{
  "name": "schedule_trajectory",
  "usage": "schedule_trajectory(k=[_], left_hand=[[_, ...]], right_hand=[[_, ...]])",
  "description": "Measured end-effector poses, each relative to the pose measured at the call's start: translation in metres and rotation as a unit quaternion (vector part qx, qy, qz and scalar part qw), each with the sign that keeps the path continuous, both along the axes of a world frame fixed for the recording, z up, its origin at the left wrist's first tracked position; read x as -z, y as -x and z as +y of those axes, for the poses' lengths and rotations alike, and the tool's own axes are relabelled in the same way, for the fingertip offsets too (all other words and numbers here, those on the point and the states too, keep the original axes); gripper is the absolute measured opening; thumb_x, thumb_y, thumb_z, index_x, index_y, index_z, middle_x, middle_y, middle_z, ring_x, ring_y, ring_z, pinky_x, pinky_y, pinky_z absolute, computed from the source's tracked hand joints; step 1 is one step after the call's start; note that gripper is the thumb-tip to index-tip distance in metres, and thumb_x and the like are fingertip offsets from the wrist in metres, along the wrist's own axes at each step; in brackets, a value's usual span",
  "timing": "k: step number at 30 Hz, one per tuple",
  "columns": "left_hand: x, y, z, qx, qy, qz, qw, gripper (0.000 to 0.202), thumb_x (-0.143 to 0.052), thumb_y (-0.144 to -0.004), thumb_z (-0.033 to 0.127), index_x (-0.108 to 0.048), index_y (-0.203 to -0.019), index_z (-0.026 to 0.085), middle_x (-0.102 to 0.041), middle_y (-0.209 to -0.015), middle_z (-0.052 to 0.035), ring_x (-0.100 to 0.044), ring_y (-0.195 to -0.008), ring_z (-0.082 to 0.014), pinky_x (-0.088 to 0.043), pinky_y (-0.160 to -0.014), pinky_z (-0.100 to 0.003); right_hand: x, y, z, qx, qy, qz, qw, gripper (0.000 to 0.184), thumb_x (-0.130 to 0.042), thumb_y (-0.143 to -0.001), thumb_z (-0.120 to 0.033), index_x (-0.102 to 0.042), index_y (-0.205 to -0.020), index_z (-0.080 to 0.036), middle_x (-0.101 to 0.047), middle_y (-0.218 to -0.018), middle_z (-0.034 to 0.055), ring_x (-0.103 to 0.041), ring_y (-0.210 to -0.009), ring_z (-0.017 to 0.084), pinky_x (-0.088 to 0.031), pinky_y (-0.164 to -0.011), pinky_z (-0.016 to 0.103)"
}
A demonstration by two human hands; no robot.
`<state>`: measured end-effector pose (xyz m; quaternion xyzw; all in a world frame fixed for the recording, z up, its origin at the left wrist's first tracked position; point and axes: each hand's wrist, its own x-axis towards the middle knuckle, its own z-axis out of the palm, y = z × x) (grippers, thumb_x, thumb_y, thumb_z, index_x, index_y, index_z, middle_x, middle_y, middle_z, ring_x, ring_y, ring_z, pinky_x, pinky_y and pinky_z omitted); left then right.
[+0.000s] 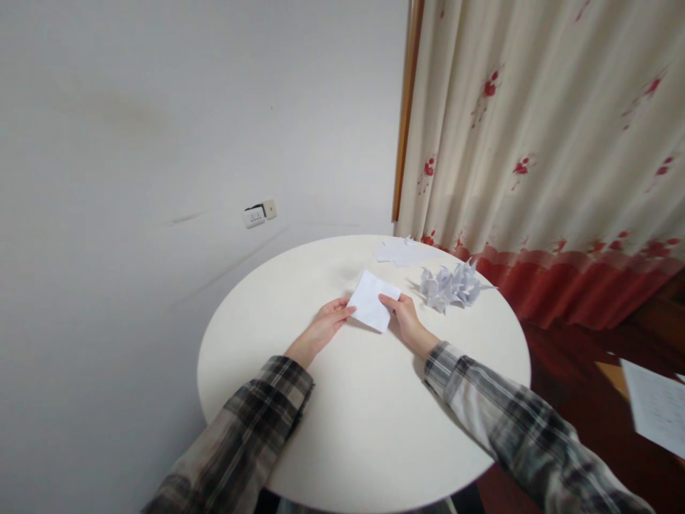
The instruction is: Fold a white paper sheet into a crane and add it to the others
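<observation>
A small white sheet of paper (369, 300), roughly square, is held tilted just over the round white table (342, 414). My left hand (325, 323) pinches its left corner between thumb and fingers. On the opposite side, my right hand (407, 320) grips the right edge, thumb on top and fingers hidden underneath. Whether the sheet is folded into layers I cannot tell. Close to my right hand sits a cluster of folded white paper shapes (452, 287) with pointed tips, piled together.
Flat white paper sheets (404, 251) lie at the table's far edge. Behind the table are a wall with a socket (254, 216) and a flowered curtain (546, 143). At the lower right, below table height, a printed sheet (656, 407) shows.
</observation>
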<state>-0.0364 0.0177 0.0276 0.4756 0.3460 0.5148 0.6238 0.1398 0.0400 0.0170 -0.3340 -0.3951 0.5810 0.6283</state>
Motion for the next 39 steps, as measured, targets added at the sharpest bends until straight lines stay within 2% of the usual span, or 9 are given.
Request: schedule_trajectory(k=[6,13,22,28,33,39], left_hand=[[0.002,0.000,0.002,-0.009,0.016,-0.030,0.999,0.023,-0.072,-0.060,0.015,-0.063,-0.082,0.012,-0.064,-0.080,-0.0022,-0.056,-0.072,-0.0088,-0.042,-0.074,-0.019],[0.007,0.002,0.006,-0.003,0.010,-0.046,0.999,0.022,-0.072,-0.060,0.014,-0.064,-0.080,0.012,-0.064,-0.079,-0.0032,-0.057,-0.074,-0.0101,-0.043,-0.072,-0.019],[0.004,0.001,0.004,-0.018,0.011,-0.055,0.998,0.021,-0.069,-0.061,0.011,-0.063,-0.082,0.013,-0.065,-0.083,-0.0030,-0.058,-0.074,-0.0094,-0.043,-0.070,-0.016],[-0.002,-0.001,-0.004,0.055,0.014,0.003,0.998,0.038,-0.069,-0.064,0.020,-0.060,-0.100,0.010,-0.065,-0.100,-0.0114,-0.060,-0.088,-0.0209,-0.045,-0.081,-0.030],[-0.004,-0.005,-0.009,0.009,0.019,0.087,0.996,0.045,-0.074,-0.058,0.027,-0.061,-0.098,0.010,-0.066,-0.098,-0.0127,-0.063,-0.084,-0.0239,-0.048,-0.076,-0.033],[0.001,-0.005,-0.007,-0.018,0.008,0.128,0.992,0.045,-0.076,-0.054,0.026,-0.063,-0.094,0.012,-0.067,-0.096,-0.0106,-0.063,-0.083,-0.0236,-0.049,-0.076,-0.033]], right_hand=[[-0.003,-0.002,0.000,0.009,0.010,0.016,1.000,0.022,-0.069,-0.057,-0.017,-0.066,-0.078,-0.013,-0.069,-0.088,0.0069,-0.064,-0.079,0.020,-0.048,-0.079,0.033],[-0.003,-0.001,-0.001,0.008,0.009,0.023,1.000,0.020,-0.068,-0.058,-0.016,-0.066,-0.078,-0.013,-0.070,-0.086,0.0066,-0.064,-0.076,0.020,-0.049,-0.079,0.034],[0.002,-0.004,0.002,0.004,0.002,0.019,1.000,0.024,-0.071,-0.057,-0.020,-0.066,-0.080,-0.013,-0.069,-0.089,0.0074,-0.064,-0.080,0.020,-0.048,-0.080,0.034],[-0.002,0.001,-0.007,-0.047,-0.010,-0.028,0.998,0.030,-0.073,-0.054,-0.024,-0.066,-0.081,-0.012,-0.069,-0.090,0.0083,-0.063,-0.075,0.019,-0.048,-0.073,0.031],[-0.003,0.008,-0.015,-0.099,-0.031,-0.120,0.987,0.031,-0.073,-0.053,-0.029,-0.067,-0.076,-0.010,-0.069,-0.076,0.0078,-0.060,-0.062,0.016,-0.046,-0.061,0.028],[0.001,0.008,-0.014,-0.108,-0.039,-0.168,0.979,0.027,-0.070,-0.055,-0.030,-0.065,-0.073,-0.010,-0.068,-0.072,0.0061,-0.057,-0.057,0.014,-0.044,-0.056,0.026]])
